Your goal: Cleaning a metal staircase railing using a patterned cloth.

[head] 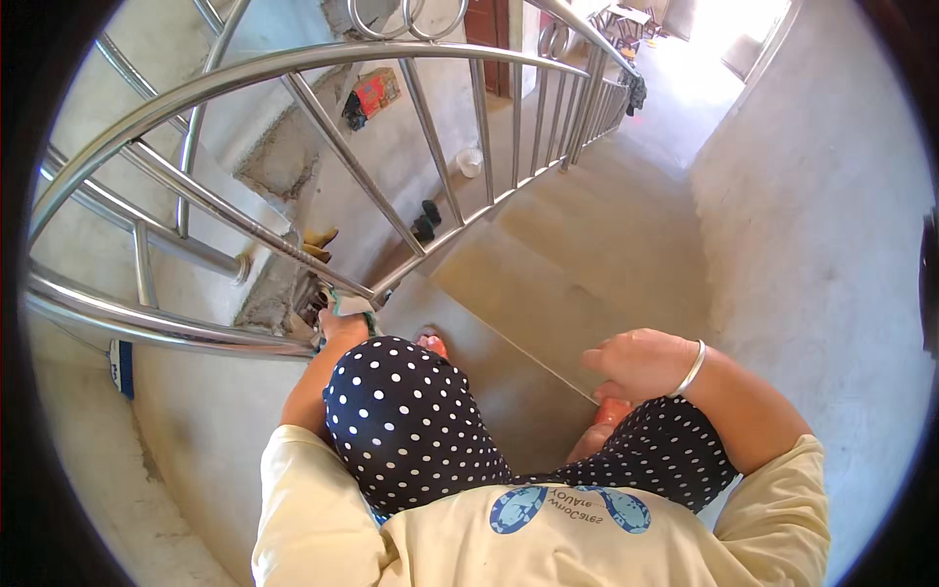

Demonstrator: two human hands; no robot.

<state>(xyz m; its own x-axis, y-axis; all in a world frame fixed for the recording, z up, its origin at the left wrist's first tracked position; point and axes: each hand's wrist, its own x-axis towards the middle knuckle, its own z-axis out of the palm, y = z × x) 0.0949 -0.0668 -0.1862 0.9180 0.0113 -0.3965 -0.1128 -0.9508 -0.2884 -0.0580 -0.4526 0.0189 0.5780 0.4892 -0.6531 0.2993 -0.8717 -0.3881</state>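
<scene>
My left hand (342,325) reaches down beside my left knee to the foot of the stainless-steel stair railing (323,275). It grips a pale cloth with a green edge (355,304), partly hidden by the fingers and the post. Over my right knee hangs my right hand (640,363), its fingers curled and nothing visible in it; the palm is hidden. A silver bangle (691,369) circles that wrist. Below my bent knees, in black polka-dot trousers (400,411), red-orange footwear (612,412) shows on the concrete step (506,396).
Concrete stairs (587,242) descend ahead beside a plastered wall (814,220). Through the railing bars I see dark shoes (425,221), a white basket (469,162) and a red cardboard box (375,92) below. A dark cloth (635,92) hangs at the railing's far end, near furniture (627,26).
</scene>
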